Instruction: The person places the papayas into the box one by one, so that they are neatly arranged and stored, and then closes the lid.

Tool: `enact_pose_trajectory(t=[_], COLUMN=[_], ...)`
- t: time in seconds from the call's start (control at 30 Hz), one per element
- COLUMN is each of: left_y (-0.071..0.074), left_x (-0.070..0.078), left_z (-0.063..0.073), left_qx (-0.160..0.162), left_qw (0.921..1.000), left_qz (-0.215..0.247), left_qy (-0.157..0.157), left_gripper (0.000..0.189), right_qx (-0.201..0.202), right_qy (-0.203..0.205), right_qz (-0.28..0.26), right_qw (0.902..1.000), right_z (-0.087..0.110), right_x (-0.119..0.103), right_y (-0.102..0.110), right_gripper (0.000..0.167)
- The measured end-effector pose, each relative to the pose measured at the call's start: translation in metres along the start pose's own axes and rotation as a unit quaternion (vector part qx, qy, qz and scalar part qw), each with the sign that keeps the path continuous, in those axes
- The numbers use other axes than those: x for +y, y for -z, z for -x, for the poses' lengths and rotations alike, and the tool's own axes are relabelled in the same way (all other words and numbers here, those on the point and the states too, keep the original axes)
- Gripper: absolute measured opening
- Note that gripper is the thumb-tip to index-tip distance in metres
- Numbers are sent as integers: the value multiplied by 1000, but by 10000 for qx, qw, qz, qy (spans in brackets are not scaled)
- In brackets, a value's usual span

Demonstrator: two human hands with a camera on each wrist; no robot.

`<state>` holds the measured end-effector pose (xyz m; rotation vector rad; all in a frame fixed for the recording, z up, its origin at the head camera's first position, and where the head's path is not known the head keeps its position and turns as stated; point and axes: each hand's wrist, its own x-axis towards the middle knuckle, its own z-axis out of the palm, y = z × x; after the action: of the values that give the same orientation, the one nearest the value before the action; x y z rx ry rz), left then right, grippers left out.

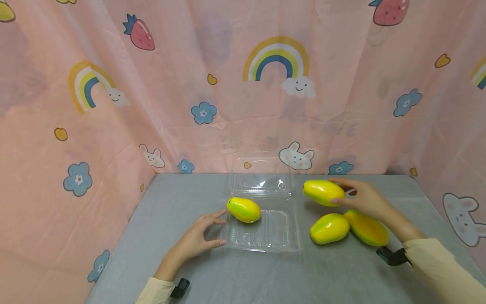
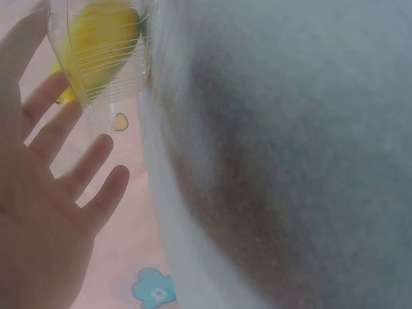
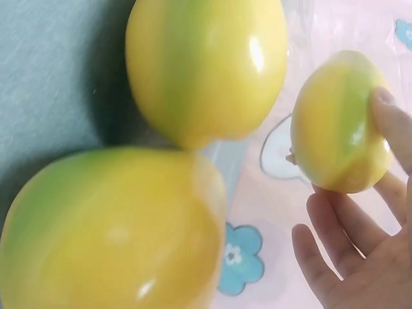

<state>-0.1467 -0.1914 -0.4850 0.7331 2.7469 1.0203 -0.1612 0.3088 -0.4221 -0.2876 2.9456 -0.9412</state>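
Observation:
My right hand [image 1: 362, 196] grips a yellow-green papaya [image 1: 322, 192] by its right end, thumb on the near side, fingers behind. In the right wrist view this papaya [image 3: 338, 125] sits between thumb and fingers, with a small stem nub. My left hand [image 1: 197, 237] is at the left edge of a clear plastic clamshell box [image 1: 281, 249], fingers spread and fingertips right at its wall. One papaya [image 1: 244, 210] lies in the box's upper left part. The left wrist view shows that papaya [image 2: 103, 45] through the ribbed plastic, beside the relaxed fingers [image 2: 90, 161].
Two more papayas lie on the grey table [image 1: 190, 190] at the right: one yellow-green [image 1: 329, 229], the other with an orange side [image 1: 367, 229], close together below my right hand. The box's lid [image 1: 262, 175] stands raised at the back, near the pink printed curtain [image 1: 235, 139].

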Motion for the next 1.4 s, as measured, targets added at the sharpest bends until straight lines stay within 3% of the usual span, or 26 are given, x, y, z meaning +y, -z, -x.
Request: enact_pose_trajectory(t=[0.3, 1.4], left_y=[0, 0], left_x=[0, -1], left_z=[1, 0], left_qx=[-6, -31], left_qw=[10000, 10000], left_qz=[29, 8], left_qy=[-39, -12], left_gripper=[59, 60], right_qx=[-61, -210], right_qy=[365, 236], right_qz=[-73, -652], right_qw=[9993, 9974], right_z=[-9, -30], right_x=[-14, -61], right_y=[-13, -53], right_gripper=[71, 71])
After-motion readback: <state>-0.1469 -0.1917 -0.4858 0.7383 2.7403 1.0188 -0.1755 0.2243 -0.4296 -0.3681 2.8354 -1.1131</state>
